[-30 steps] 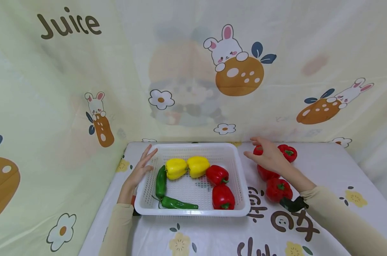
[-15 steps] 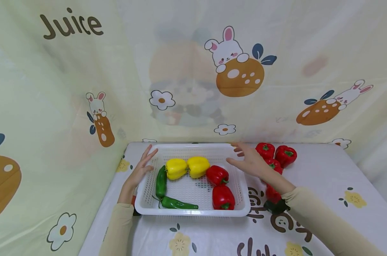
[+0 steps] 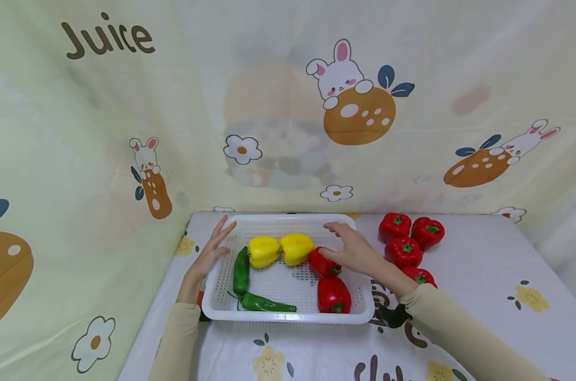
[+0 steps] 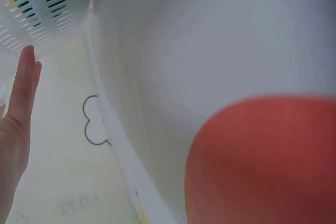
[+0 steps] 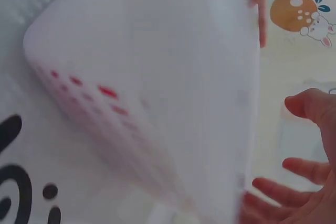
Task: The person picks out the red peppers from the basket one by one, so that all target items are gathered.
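A white perforated basket (image 3: 288, 316) stands on the table. My left hand (image 3: 207, 264) is at its left rim with fingers straight and spread. Over the right part of the basket, my right hand (image 3: 354, 251) reaches with spread fingers, nothing between them; its thumb overlaps the upper red bell pepper (image 3: 322, 264). Below that lies a second red bell pepper (image 3: 334, 295). Two yellow bell peppers (image 3: 296, 249) sit side by side at the back of the basket. Two long green peppers (image 3: 241, 271) lie along its left and front sides.
Several red bell peppers (image 3: 403, 252) are grouped on the table right of the basket, the nearest partly hidden by my right forearm. A printed cloth (image 3: 288, 106) hangs behind the table. In the left wrist view, a blurred red rounded shape (image 4: 268, 166) fills the lower right.
My right hand has moved left, from over the red bell peppers on the table to over the basket's right side. My left hand and the basket's contents have stayed put.
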A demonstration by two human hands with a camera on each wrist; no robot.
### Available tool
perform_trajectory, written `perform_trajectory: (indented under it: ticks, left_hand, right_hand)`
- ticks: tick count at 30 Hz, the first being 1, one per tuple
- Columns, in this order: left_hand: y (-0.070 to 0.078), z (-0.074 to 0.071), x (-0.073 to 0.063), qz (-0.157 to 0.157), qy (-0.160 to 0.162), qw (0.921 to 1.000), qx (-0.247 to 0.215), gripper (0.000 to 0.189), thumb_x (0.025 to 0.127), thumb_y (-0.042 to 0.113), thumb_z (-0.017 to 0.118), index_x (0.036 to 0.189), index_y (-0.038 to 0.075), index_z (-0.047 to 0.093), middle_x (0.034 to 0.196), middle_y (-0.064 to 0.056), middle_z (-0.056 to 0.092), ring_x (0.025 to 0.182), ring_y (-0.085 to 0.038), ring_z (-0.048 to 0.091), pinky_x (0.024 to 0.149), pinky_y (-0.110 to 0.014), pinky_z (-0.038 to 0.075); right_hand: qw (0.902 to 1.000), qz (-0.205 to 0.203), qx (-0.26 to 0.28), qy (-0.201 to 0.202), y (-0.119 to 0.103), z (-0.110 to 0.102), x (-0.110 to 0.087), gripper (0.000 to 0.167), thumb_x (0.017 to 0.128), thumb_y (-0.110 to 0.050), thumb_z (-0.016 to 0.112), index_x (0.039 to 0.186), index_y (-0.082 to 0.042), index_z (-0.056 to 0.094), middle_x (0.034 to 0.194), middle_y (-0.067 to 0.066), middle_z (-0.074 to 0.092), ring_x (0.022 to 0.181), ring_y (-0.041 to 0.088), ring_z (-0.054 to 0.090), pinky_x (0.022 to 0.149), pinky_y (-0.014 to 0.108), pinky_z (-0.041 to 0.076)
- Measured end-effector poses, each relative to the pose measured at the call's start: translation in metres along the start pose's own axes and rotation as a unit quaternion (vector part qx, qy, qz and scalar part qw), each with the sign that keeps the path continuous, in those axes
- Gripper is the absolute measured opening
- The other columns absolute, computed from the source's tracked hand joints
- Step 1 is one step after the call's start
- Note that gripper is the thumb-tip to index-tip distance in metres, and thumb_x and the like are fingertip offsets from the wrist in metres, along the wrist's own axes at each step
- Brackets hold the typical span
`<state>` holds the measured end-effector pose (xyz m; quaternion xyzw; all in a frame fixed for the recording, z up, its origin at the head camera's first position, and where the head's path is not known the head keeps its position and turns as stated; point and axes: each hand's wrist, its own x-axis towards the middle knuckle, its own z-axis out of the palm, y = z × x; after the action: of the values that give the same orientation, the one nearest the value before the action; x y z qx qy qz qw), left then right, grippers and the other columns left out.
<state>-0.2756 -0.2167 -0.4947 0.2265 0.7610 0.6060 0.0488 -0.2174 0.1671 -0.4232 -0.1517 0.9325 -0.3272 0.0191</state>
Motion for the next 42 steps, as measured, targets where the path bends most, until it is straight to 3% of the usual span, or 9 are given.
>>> perform_trajectory:
  ticks: [5, 11, 20, 27, 30, 38, 42]
  left_hand:
    - [-0.003, 0.001, 0.0, -0.008, 0.004, 0.9999, 0.008, 0.064, 0.087, -0.014, 0.041, 0.15, -0.006, 0.032, 0.165, -0.014, -0.006, 0.148, -0.04, -0.009, 0.111, -0.068, 0.0]
    - [-0.005, 0.0, -0.001, -0.002, 0.009, 0.9998, 0.019, 0.064, 0.088, -0.011, 0.043, 0.151, -0.002, 0.034, 0.165, -0.012, -0.004, 0.149, -0.038, -0.007, 0.111, -0.068, 0.0]
    - [0.023, 0.0, -0.004, -0.009, -0.002, 0.9999, 0.013, 0.061, 0.087, -0.014, 0.042, 0.147, -0.012, 0.03, 0.162, -0.024, -0.006, 0.147, -0.046, -0.009, 0.109, -0.071, -0.002]
    - [-0.006, -0.001, 0.0, 0.005, 0.007, 0.9997, 0.022, 0.063, 0.088, -0.011, 0.043, 0.15, -0.003, 0.033, 0.165, -0.014, -0.004, 0.149, -0.038, -0.008, 0.111, -0.068, -0.003]
    - [-0.012, -0.002, 0.001, 0.01, 0.008, 0.9996, 0.023, 0.063, 0.088, -0.008, 0.044, 0.15, -0.001, 0.034, 0.165, -0.011, -0.003, 0.149, -0.037, -0.008, 0.11, -0.068, -0.003]
    - [-0.009, -0.003, 0.001, 0.005, 0.005, 0.9998, 0.017, 0.064, 0.089, -0.008, 0.043, 0.151, 0.0, 0.033, 0.166, -0.006, -0.005, 0.149, -0.035, -0.008, 0.111, -0.068, -0.001]
    - [0.001, -0.001, -0.001, -0.003, 0.005, 0.9998, 0.016, 0.063, 0.088, -0.011, 0.043, 0.15, -0.003, 0.033, 0.165, -0.011, -0.005, 0.149, -0.038, -0.008, 0.111, -0.068, -0.001]
  right_hand:
    - [0.9991, 0.029, -0.001, -0.029, -0.004, 0.009, 0.002, 0.073, 0.085, -0.03, 0.074, 0.145, -0.002, 0.042, 0.142, 0.023, 0.047, 0.122, 0.038, 0.05, 0.094, 0.057, 0.047]
    - [0.9982, 0.052, 0.004, -0.03, -0.003, 0.019, 0.002, 0.075, 0.083, -0.027, 0.075, 0.145, -0.003, 0.041, 0.141, 0.023, 0.045, 0.118, 0.036, 0.052, 0.092, 0.055, 0.049]
    - [0.9974, 0.067, 0.005, -0.027, -0.003, 0.039, 0.002, 0.078, 0.079, -0.021, 0.079, 0.145, -0.002, 0.04, 0.136, 0.023, 0.046, 0.112, 0.033, 0.054, 0.086, 0.051, 0.054]
    - [0.9967, 0.073, -0.016, -0.03, 0.002, 0.051, 0.0, 0.085, 0.074, -0.018, 0.083, 0.145, 0.0, 0.038, 0.129, 0.023, 0.048, 0.105, 0.032, 0.056, 0.083, 0.05, 0.055]
    - [0.9951, 0.085, -0.026, -0.044, 0.003, 0.054, -0.001, 0.089, 0.072, -0.021, 0.085, 0.144, -0.001, 0.038, 0.121, 0.022, 0.051, 0.1, 0.031, 0.056, 0.08, 0.049, 0.056]
    - [0.9939, 0.099, -0.026, -0.042, 0.003, 0.056, 0.001, 0.09, 0.072, -0.024, 0.085, 0.145, -0.002, 0.036, 0.114, 0.021, 0.054, 0.096, 0.031, 0.057, 0.079, 0.05, 0.056]
    - [0.995, 0.094, -0.019, -0.03, 0.001, 0.055, 0.001, 0.09, 0.07, -0.023, 0.085, 0.145, -0.004, 0.037, 0.115, 0.02, 0.054, 0.098, 0.031, 0.056, 0.078, 0.05, 0.056]
